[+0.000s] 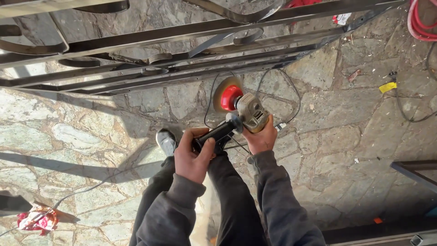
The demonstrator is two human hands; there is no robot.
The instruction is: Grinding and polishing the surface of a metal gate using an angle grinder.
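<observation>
Far left, near the bottom edge of the stone floor (54,136): red crumpled scrap (34,222) on a bit of brown board, with a thin cable (91,187) running from it toward the legs.

Top: iron gate frame (150,68) with scrollwork, lying flat above the floor, spans from the left edge to the upper right. It sits just beyond the grinder's wheel; can't tell if they touch.

Centre: person's shoe (166,141) on the stones, dark trouser legs below it.

Left hand (193,157) closed fully around the black side handle (218,133) of the angle grinder (246,114).

Right hand (261,136) wrapped tight around the grinder body from underneath. Grinder is held in the air over the floor, centre of view, between the gate frame and the person's knees. Wire wheel with red hub (229,96) points up-left toward the frame's lower bar.

Grinder power cord (291,91) loops around the tool on the floor, close to the wheel.

Right: small debris on the stones, a yellow tag (387,87) beside a dark cable (409,114). Red hose (419,23) coiled in the top right corner. Dark metal bar (414,173) at the right edge, a strip of metal profile (387,234) along the bottom right corner.
</observation>
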